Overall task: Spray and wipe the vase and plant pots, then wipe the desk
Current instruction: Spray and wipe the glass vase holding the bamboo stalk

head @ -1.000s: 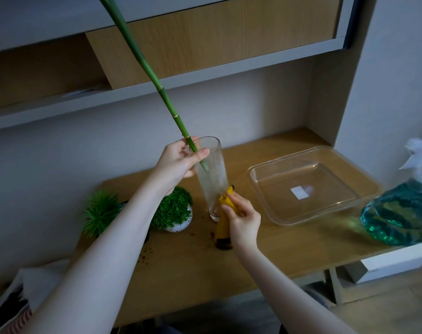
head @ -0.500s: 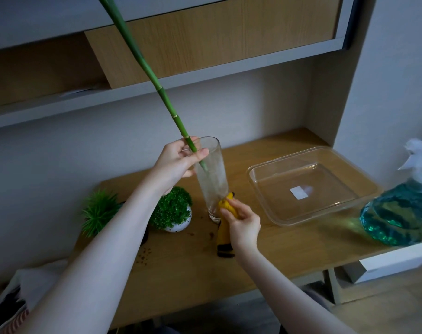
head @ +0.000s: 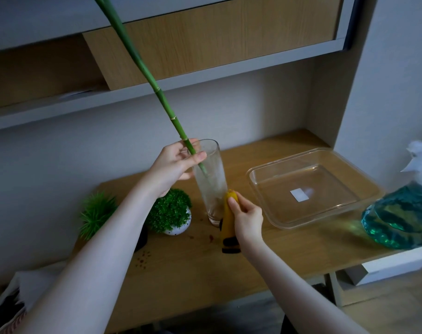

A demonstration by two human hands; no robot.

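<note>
A tall clear glass vase [head: 211,179] stands upright on the wooden desk [head: 185,268]. A long green bamboo stem [head: 142,61] leans out of it toward the upper left. My left hand [head: 173,165] grips the vase's rim and pinches the stem against it. My right hand [head: 246,215] holds a yellow cloth [head: 228,222] pressed against the vase's lower right side; the cloth's dark end hangs to the desk. Two small green plants sit left of the vase: one in a white pot [head: 173,213], one spiky [head: 95,210] whose pot my left arm hides.
A clear plastic tray [head: 265,201] lies right of the vase. A spray bottle [head: 402,213] of blue-green liquid stands at the desk's right end. Brown specks [head: 142,257] dot the desk. A shelf and cabinet [head: 205,39] hang overhead. A white box [head: 395,266] sits below.
My right hand has slid the yellow cloth a little up and down the lower side of the vase. My left hand keeps its hold on the rim and stem.
</note>
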